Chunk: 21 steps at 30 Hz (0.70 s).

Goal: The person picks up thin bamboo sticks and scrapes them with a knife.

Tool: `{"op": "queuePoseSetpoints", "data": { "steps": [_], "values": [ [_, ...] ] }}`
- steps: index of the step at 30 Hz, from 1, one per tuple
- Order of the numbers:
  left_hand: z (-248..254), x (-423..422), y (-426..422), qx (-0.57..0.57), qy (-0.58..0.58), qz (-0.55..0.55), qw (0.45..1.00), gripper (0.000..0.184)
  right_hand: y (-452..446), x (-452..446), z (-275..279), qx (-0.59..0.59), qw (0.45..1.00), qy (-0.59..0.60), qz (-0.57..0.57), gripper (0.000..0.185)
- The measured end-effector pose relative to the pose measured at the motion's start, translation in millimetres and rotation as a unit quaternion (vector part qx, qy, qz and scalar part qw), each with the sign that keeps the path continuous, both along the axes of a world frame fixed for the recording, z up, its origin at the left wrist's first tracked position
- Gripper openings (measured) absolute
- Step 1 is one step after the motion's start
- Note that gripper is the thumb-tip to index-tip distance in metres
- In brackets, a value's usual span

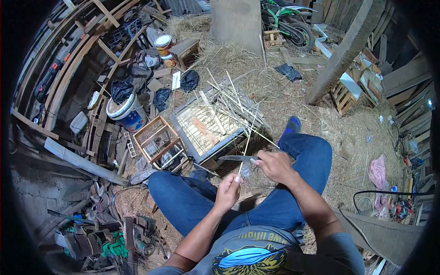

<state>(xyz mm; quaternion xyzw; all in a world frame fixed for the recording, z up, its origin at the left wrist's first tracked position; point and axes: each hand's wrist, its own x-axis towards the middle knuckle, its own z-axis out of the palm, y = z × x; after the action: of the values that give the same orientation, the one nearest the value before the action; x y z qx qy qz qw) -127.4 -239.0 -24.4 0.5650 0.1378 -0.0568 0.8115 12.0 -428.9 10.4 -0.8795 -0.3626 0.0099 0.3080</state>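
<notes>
My right hand [275, 166] is closed round the handle of a knife [238, 158], whose blade points left. Pinched in my left hand [228, 190] is a thin pale stick [249, 137] that rises up and away from me. The blade lies across this stick, just above my left fingers. Beyond my hands, a low framed table [183, 121] carries a loose pile of thin sticks [233, 103] and a flat piece of wood [205, 130].
Left of the table stand a small wooden frame [158, 140] and a white bucket [126, 112] with a black bag. A slanting post [346, 50] and a wooden crate [343, 97] are at the right. A motorbike [293, 30] is at the back.
</notes>
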Motion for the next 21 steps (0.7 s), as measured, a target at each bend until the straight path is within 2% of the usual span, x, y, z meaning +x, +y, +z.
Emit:
{"op": "queuePoseSetpoints", "data": {
  "steps": [2,5,7,9,12,15,19,21],
  "values": [
    [0.6,-3.7,2.5,0.005,0.003,0.005,1.000,0.023,1.4,6.2,-2.7,-0.075,0.994,0.057,-0.048,0.030],
    [0.5,-15.7,3.4,0.001,0.002,-0.003,1.000,0.024,-17.1,30.2,-10.7,-0.025,0.995,-0.005,-0.097,0.033],
    [5.0,-19.6,2.4,-0.047,0.029,-0.001,0.998,0.025,-11.4,22.1,-5.8,-0.020,0.996,0.009,-0.089,0.033],
    [5.8,-13.6,-1.9,-0.040,0.033,0.006,0.999,0.026,1.2,-0.2,-4.5,-0.017,1.000,0.023,-0.012,0.029],
    [10.5,-5.6,-3.3,-0.042,0.041,0.021,0.998,0.028,13.3,-27.8,-0.8,0.020,0.999,0.021,0.039,0.026],
    [10.0,-7.8,-0.7,-0.061,0.031,0.014,0.998,0.029,10.7,-22.0,-7.6,0.037,0.998,0.036,0.036,0.026],
    [10.8,-13.3,-2.6,-0.080,0.020,-0.003,0.997,0.029,2.7,-0.1,-4.5,0.006,0.999,0.025,-0.022,0.027],
    [6.1,-11.7,-2.1,-0.058,0.019,0.003,0.998,0.028,6.7,-10.2,0.6,-0.016,0.999,0.049,-0.015,0.027]
  ]
}}
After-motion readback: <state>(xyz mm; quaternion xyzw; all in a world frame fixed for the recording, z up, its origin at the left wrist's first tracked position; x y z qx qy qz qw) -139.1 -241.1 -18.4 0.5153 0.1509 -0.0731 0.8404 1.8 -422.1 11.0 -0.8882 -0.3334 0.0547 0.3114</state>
